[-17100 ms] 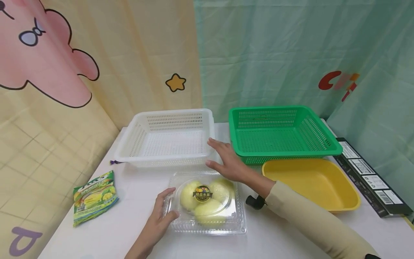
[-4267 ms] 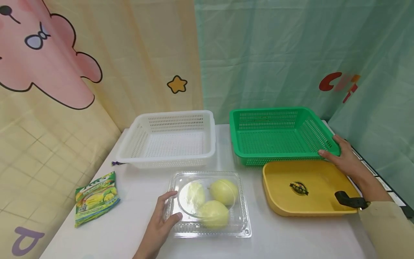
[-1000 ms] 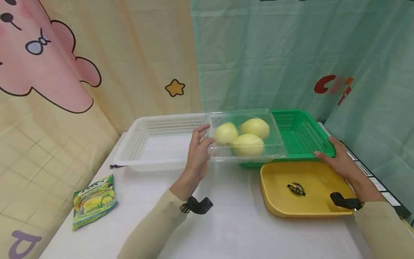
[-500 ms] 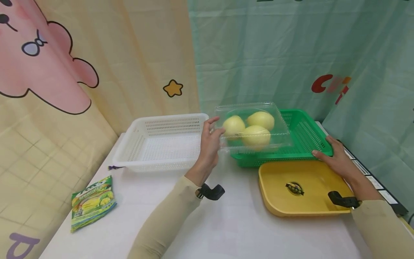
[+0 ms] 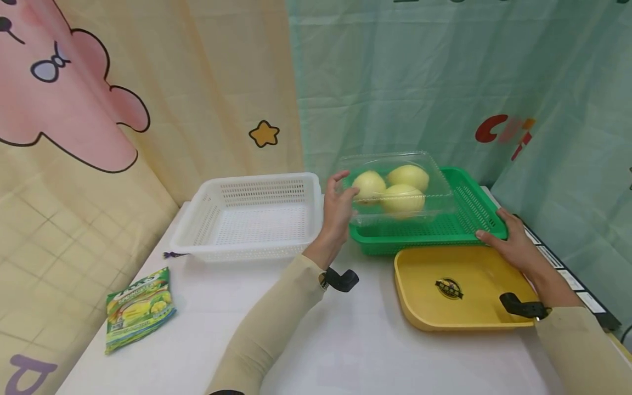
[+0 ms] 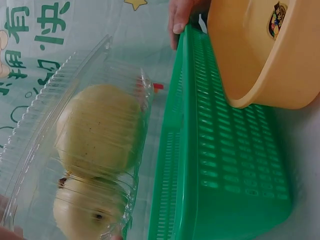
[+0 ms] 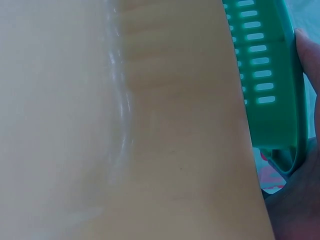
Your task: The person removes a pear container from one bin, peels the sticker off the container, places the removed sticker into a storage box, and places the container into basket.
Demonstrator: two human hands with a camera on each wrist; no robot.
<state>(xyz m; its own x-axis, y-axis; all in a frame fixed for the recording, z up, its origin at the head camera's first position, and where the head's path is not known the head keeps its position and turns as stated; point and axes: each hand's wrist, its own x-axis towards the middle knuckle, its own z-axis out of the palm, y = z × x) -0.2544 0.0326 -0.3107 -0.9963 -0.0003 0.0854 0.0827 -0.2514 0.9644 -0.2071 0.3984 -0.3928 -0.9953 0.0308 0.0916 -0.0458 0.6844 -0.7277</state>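
Observation:
In the head view my left hand (image 5: 338, 211) grips the left side of a clear plastic clamshell box (image 5: 434, 206) with three pale yellow round fruits (image 5: 403, 198) inside. The lid looks closed. Held up, the box is over the green perforated basket (image 5: 474, 206); the left wrist view shows it apart from the basket's rim. At the basket's front right corner, my right hand (image 5: 511, 241) holds the rim, thumb on the near side and fingers outside. The fingers of the left hand are mostly cut off in its wrist view.
A white perforated basket (image 5: 197, 225) stands at the back left. Before the green basket is a yellow tub (image 5: 474, 310) with a round dark label (image 5: 449, 288) in it. A green-yellow packet (image 5: 140, 310) lies at left; a long black box (image 5: 568, 271) lies at right.
The label, on the box's lid at first, now lies in the yellow tub. My left hand has lifted the box off the table and moved it right over the green basket; my right hand stays there.

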